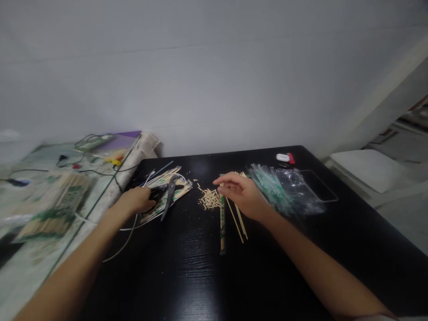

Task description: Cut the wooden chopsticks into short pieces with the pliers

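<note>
My left hand (138,199) is closed around the dark handle of what look like shears (170,194), whose grey metal part points away to the right. Beneath them lie several wrapped chopstick packets (158,214). My right hand (242,191) has its thumb and forefinger at the upper end of a chopstick packet (222,227) in a clear wrapper with green print. Beside that packet, partly under the hand, are a few bare chopsticks (238,220). A small heap of short cut wooden pieces (210,199) lies between my hands.
Empty green-printed wrappers (272,187) and a clear plastic bag (306,196) lie to the right on the black table (194,276). A white case (282,157) and a red item (291,158) are behind. Bundled chopsticks (56,209), a power strip (95,141) and cables occupy the left table.
</note>
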`<act>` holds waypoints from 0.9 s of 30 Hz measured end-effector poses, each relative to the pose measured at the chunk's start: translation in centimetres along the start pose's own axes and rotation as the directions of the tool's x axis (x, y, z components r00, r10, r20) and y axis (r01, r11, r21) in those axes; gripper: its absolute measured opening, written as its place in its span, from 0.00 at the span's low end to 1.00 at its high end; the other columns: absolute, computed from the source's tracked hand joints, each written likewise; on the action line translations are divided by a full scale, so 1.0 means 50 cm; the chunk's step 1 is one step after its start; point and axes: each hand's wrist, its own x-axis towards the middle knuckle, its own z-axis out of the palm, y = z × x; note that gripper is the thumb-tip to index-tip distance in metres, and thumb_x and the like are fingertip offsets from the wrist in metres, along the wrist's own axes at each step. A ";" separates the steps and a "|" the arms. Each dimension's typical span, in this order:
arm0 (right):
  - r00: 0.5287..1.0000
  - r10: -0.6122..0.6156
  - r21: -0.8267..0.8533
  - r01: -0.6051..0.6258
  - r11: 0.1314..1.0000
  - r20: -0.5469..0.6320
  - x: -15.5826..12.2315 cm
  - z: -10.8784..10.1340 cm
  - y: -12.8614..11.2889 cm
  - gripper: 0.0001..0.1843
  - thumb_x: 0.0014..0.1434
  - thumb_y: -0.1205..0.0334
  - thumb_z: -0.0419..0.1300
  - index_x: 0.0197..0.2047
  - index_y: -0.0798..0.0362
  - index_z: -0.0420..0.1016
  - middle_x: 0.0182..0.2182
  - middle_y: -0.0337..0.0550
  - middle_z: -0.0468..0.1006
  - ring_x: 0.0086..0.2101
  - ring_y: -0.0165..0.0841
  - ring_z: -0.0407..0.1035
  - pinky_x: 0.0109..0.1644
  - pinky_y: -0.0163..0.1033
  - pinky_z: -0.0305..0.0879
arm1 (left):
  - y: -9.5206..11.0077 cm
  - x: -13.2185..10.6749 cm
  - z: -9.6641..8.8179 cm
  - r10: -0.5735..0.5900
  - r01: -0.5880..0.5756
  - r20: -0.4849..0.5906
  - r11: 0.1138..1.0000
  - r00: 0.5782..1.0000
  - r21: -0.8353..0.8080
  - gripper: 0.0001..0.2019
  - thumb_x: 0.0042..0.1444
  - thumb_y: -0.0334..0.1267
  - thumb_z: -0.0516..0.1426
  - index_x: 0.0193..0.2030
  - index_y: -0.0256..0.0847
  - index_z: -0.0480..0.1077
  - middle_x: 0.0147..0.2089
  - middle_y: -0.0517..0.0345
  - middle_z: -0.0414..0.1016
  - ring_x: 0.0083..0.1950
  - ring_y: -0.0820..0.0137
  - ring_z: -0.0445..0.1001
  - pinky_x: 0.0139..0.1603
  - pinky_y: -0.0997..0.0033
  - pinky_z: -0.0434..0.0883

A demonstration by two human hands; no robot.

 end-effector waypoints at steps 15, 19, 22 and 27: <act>0.996 0.090 0.093 -0.090 0.992 0.000 0.002 -0.002 -0.004 0.20 0.53 0.61 0.72 0.50 0.46 0.83 0.54 0.45 0.78 0.34 0.30 0.76 0.35 0.38 0.79 | -0.069 -0.103 -0.160 -0.054 0.038 0.093 0.985 0.994 0.170 0.15 0.55 0.51 0.63 0.28 0.40 0.77 0.27 0.56 0.77 0.32 0.62 0.73 0.35 0.67 0.65; 0.994 0.108 0.100 -0.107 0.989 -0.004 0.002 -0.005 0.001 0.22 0.52 0.59 0.72 0.52 0.47 0.82 0.55 0.46 0.79 0.31 0.28 0.76 0.33 0.38 0.77 | -0.022 -0.137 -0.162 0.191 -0.185 0.057 0.978 0.980 -0.101 0.18 0.55 0.55 0.61 0.41 0.41 0.77 0.36 0.57 0.81 0.37 0.63 0.75 0.37 0.70 0.67; 0.992 0.127 0.088 -0.128 0.988 0.015 0.002 -0.009 0.001 0.24 0.53 0.59 0.73 0.54 0.46 0.81 0.56 0.46 0.79 0.30 0.28 0.75 0.31 0.38 0.76 | 0.022 -0.155 -0.155 0.302 -0.301 -0.023 0.937 0.953 -0.176 0.24 0.51 0.60 0.61 0.42 0.41 0.76 0.32 0.58 0.79 0.31 0.65 0.73 0.32 0.71 0.65; 0.996 0.087 0.065 -0.089 0.994 0.034 0.003 -0.016 -0.007 0.23 0.54 0.61 0.72 0.54 0.46 0.81 0.58 0.46 0.78 0.31 0.29 0.76 0.33 0.39 0.76 | 0.063 -0.160 -0.140 0.411 -0.423 -0.100 0.881 0.906 -0.210 0.22 0.47 0.59 0.63 0.37 0.42 0.74 0.31 0.57 0.77 0.30 0.67 0.70 0.31 0.70 0.64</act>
